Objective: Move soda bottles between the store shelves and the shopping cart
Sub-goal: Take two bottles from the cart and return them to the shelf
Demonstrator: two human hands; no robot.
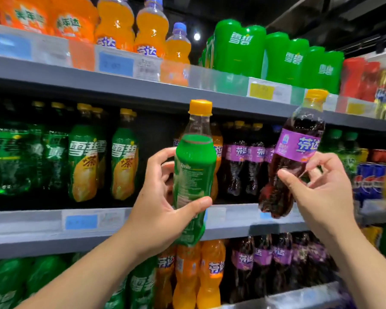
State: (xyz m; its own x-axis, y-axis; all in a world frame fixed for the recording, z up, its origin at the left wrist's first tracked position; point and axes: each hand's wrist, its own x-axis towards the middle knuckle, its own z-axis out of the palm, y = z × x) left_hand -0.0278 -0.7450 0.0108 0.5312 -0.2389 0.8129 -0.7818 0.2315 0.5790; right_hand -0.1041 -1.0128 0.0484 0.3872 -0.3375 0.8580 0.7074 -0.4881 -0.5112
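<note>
Right in front of the middle shelf (31,239), both hands are full. Left hand (158,210) has its grip wrapped round an upright green bottle (194,170). Right hand (319,192) pinches a purple bottle (296,148), cap tilted up-right, just in front of the purple row (241,152).

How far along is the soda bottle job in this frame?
Done: nothing confirmable; no cart is in view. In hand: the left hand grips a green-labelled bottle upright, and the right hand pinches a tilted purple-labelled bottle, both in front of the middle shelf. Left: both bottles are not yet set down; whether they go to shelf or cart cannot be told.
</note>
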